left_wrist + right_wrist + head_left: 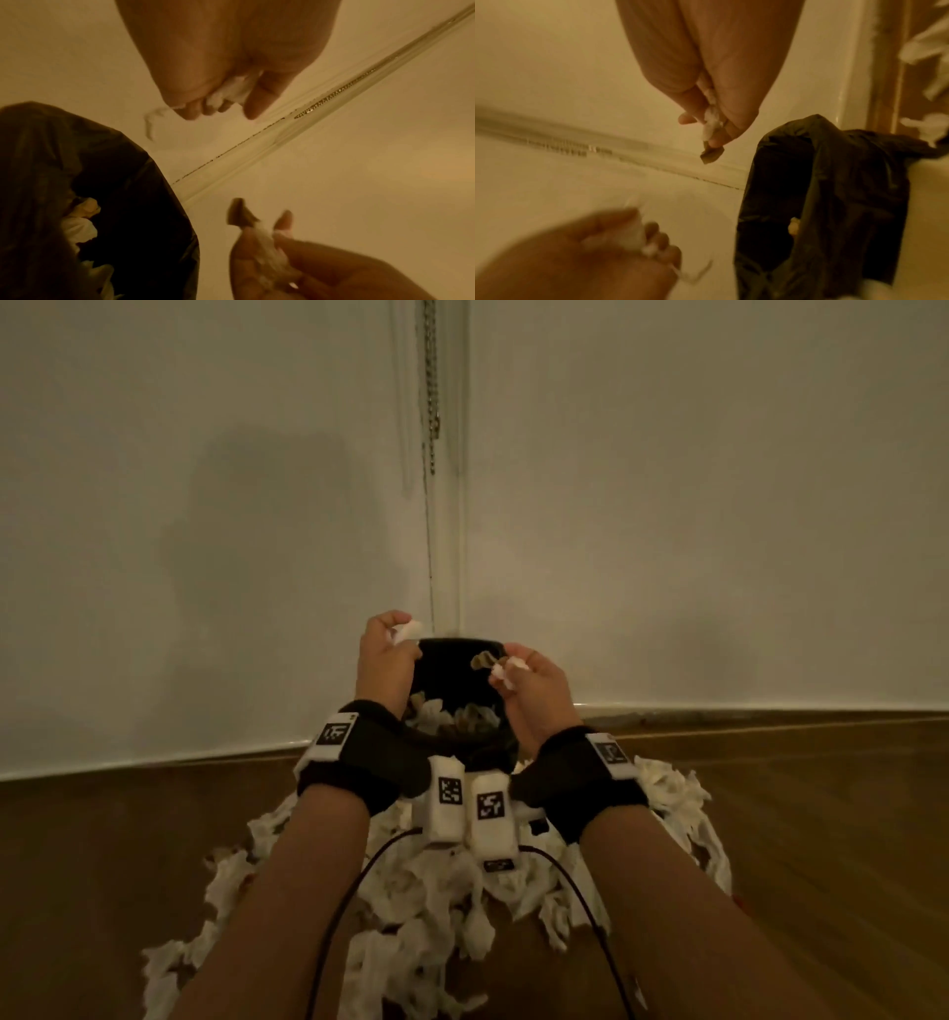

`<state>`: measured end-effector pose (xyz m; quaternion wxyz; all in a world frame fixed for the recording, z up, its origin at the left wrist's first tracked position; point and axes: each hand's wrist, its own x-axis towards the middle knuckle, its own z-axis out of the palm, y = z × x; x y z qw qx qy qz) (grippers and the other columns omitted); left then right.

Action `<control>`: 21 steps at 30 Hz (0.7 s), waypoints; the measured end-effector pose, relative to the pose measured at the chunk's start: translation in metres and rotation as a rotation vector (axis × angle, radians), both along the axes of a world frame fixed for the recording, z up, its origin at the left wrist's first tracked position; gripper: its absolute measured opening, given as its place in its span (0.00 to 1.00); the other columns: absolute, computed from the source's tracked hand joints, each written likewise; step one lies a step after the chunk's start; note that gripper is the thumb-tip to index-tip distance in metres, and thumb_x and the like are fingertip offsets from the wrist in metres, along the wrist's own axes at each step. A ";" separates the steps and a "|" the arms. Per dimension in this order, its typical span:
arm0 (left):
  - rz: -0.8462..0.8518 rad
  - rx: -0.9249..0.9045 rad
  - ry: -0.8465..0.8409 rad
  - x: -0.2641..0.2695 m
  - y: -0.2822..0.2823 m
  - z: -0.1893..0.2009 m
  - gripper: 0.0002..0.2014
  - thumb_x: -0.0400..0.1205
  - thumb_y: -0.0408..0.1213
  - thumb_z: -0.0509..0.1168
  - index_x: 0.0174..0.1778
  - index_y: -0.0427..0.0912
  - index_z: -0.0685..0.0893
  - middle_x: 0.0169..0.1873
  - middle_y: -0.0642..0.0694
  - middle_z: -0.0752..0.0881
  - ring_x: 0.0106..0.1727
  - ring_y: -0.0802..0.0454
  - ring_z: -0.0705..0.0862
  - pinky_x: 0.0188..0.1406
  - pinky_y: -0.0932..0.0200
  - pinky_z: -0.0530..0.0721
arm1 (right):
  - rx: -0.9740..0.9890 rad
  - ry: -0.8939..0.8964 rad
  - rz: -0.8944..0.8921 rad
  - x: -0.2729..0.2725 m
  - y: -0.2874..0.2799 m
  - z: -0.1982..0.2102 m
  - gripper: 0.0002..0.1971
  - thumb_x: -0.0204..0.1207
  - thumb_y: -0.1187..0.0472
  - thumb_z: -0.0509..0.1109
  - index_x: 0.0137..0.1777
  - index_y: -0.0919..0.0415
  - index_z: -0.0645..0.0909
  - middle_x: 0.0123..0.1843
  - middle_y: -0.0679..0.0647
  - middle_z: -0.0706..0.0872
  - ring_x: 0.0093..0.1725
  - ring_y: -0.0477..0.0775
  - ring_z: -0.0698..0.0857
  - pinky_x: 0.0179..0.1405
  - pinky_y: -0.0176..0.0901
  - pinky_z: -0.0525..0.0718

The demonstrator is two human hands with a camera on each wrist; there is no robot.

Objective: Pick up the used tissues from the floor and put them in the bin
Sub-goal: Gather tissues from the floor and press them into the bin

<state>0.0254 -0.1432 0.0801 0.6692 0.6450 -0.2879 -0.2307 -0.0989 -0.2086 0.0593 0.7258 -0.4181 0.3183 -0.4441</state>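
A bin with a black liner (436,667) stands on the floor against the wall, with crumpled tissues inside. My left hand (396,639) is above the bin's left rim and grips a white tissue (406,630). My right hand (506,669) is over the right rim and pinches another tissue (508,674). In the left wrist view the left hand (218,107) curls round its tissue (232,91), and a thin strand hangs from it. In the right wrist view the right hand (706,130) pinches a white wad (711,119) with a brown scrap (712,155) at its tip, beside the bin (821,192).
A large pile of crumpled tissues (436,896) covers the wooden floor (821,839) in front of the bin and under my forearms. White walls meet in a corner behind the bin, where a bead chain (431,403) hangs down.
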 end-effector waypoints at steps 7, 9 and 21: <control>-0.040 0.222 -0.041 0.010 -0.026 0.007 0.24 0.85 0.45 0.58 0.78 0.51 0.64 0.77 0.39 0.56 0.77 0.41 0.62 0.76 0.49 0.63 | -0.061 0.278 0.172 0.022 -0.008 0.000 0.22 0.86 0.50 0.52 0.76 0.57 0.69 0.69 0.51 0.75 0.65 0.51 0.78 0.69 0.49 0.76; -0.102 0.217 -0.073 0.010 -0.023 0.000 0.28 0.85 0.50 0.55 0.81 0.54 0.56 0.80 0.40 0.52 0.79 0.42 0.57 0.76 0.47 0.60 | -0.064 0.278 0.180 0.017 -0.007 -0.001 0.21 0.85 0.44 0.51 0.73 0.49 0.70 0.55 0.41 0.77 0.47 0.35 0.77 0.49 0.28 0.78; -0.053 0.010 -0.132 -0.030 0.046 -0.062 0.11 0.84 0.38 0.58 0.57 0.59 0.79 0.43 0.52 0.86 0.40 0.69 0.83 0.40 0.73 0.79 | -0.207 0.367 -0.245 -0.036 0.009 -0.047 0.10 0.83 0.54 0.59 0.55 0.54 0.80 0.47 0.48 0.82 0.48 0.47 0.80 0.46 0.42 0.79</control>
